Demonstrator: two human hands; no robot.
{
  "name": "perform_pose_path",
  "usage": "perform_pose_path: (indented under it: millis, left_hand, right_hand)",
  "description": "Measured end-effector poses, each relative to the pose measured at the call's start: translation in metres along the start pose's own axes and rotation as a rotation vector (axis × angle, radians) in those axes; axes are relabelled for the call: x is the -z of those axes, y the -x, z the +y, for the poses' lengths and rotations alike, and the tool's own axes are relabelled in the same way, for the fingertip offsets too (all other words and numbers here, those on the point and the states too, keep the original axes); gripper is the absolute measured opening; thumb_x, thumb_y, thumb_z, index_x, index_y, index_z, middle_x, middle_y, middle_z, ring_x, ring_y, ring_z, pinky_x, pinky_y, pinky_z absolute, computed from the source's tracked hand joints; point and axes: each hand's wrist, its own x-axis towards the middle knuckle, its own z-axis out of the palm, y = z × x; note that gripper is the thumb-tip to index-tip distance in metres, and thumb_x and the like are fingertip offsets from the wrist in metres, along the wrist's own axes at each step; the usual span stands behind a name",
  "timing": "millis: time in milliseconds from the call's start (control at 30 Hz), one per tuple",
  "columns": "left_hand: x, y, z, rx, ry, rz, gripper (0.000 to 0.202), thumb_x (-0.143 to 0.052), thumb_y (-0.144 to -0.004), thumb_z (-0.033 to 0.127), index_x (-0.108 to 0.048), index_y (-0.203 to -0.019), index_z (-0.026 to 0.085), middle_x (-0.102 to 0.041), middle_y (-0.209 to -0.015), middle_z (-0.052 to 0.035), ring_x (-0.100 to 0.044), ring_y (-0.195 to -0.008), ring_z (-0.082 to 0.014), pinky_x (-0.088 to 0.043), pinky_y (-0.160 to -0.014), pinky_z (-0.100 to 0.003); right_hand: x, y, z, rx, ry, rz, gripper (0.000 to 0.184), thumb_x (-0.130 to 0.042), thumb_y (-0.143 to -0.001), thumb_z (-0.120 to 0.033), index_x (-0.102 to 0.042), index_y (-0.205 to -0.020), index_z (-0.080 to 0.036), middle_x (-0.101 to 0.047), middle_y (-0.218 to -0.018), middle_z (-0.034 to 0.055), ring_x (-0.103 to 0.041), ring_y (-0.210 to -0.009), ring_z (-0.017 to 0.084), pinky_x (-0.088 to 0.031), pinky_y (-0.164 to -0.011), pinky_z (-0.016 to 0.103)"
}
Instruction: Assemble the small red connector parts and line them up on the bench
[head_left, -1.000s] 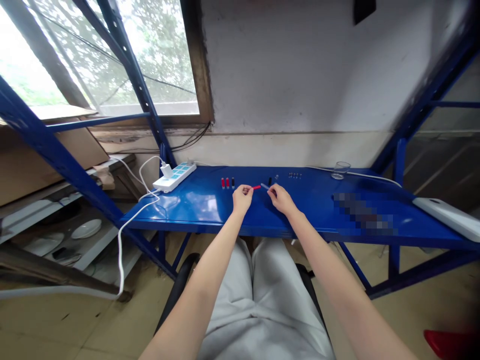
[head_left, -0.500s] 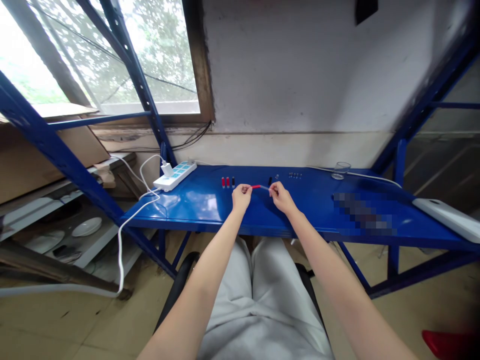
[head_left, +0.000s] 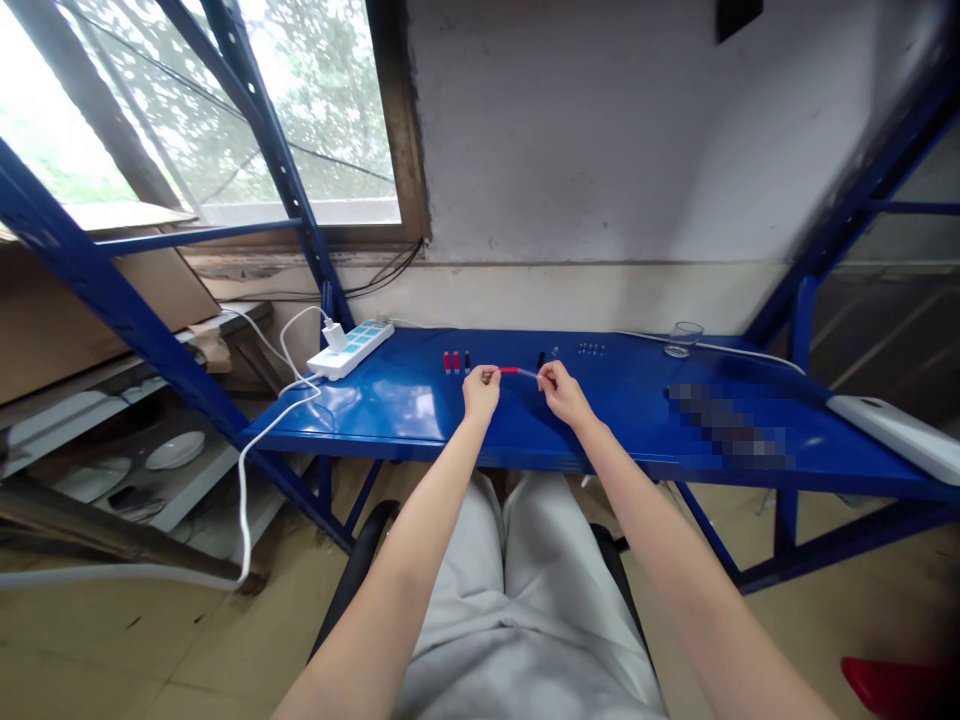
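Note:
Between my two hands runs a thin pen-like rod [head_left: 509,371], red on the left and clear on the right, with a slight bend where the colours meet. My left hand [head_left: 481,388] pinches its red end. The clear end is in the fingertips of my right hand [head_left: 561,389]. Just behind my right fingers lies a small black piece [head_left: 541,359], with a tiny clear piece [head_left: 555,351] close by. Left of my left hand, two short red pieces [head_left: 451,362] and one dark piece [head_left: 467,362] stand in a row. What these pieces are is too small to tell.
The blue table [head_left: 360,415] holds a white power strip [head_left: 352,349] at left. Several tiny bits [head_left: 591,349] lie at the back, a clear glass [head_left: 683,339] beyond them. At right are a blurred-out dark object [head_left: 727,425] and a white slab [head_left: 896,435].
My left hand has shifted very slightly left and up with the red end. My right hand has hardly moved.

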Motion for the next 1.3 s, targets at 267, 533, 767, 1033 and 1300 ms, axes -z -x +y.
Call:
perform_pose_path:
  millis: [267,533,767,1033,1300]
  left_hand:
    - [0.001,0.001,0.000,-0.005,0.017,-0.015,0.016,-0.055,-0.078,0.021,-0.065,-0.088,0.014,-0.067,-0.085,-0.0081,-0.062,-0.079,-0.0149,-0.049,-0.077,-0.029]
    - [-0.003,0.005,0.007,-0.030,0.090,-0.213,0.016,-0.057,-0.076,0.021,-0.067,-0.087,0.014,-0.068,-0.083,-0.0076,-0.063,-0.072,-0.0149,-0.049,-0.075,-0.031]
    - [-0.003,0.006,0.011,0.006,0.254,-0.219,0.015,-0.064,-0.070,0.022,-0.063,-0.083,0.014,-0.066,-0.079,-0.0061,-0.062,-0.069,-0.0129,-0.049,-0.074,-0.030]
    - [-0.003,0.009,0.015,-0.039,0.197,-0.292,0.018,-0.065,-0.069,0.024,-0.063,-0.084,0.015,-0.066,-0.081,-0.0055,-0.060,-0.067,-0.0114,-0.048,-0.070,-0.027]
    - [-0.004,0.014,0.018,-0.138,-0.045,-0.292,0.013,-0.063,-0.071,0.022,-0.065,-0.082,0.016,-0.067,-0.081,-0.0052,-0.058,-0.066,-0.0120,-0.047,-0.066,-0.026]
  right_hand:
    - [0.000,0.001,-0.003,0.014,0.015,-0.007,0.013,-0.035,-0.088,-0.034,-0.041,-0.087,-0.022,-0.053,-0.068,-0.0009,-0.046,-0.055,0.011,-0.036,-0.057,0.024]
    - [-0.004,0.001,-0.006,0.025,0.021,-0.036,0.013,-0.037,-0.087,-0.033,-0.044,-0.091,-0.022,-0.057,-0.070,0.0003,-0.053,-0.059,0.014,-0.040,-0.059,0.025]
    - [-0.009,-0.002,0.007,0.014,0.053,-0.021,0.020,-0.044,-0.085,-0.028,-0.047,-0.103,-0.023,-0.065,-0.093,0.0068,-0.063,-0.089,0.020,-0.048,-0.076,0.033]
    - [-0.009,-0.002,0.007,0.013,0.219,-0.049,0.030,-0.045,-0.083,-0.019,-0.051,-0.113,-0.020,-0.066,-0.101,0.0101,-0.063,-0.094,0.022,-0.049,-0.081,0.036]
    - [-0.010,-0.001,0.007,0.043,0.271,-0.072,0.037,-0.045,-0.081,-0.019,-0.050,-0.117,-0.019,-0.064,-0.106,0.0112,-0.063,-0.092,0.022,-0.050,-0.081,0.038]
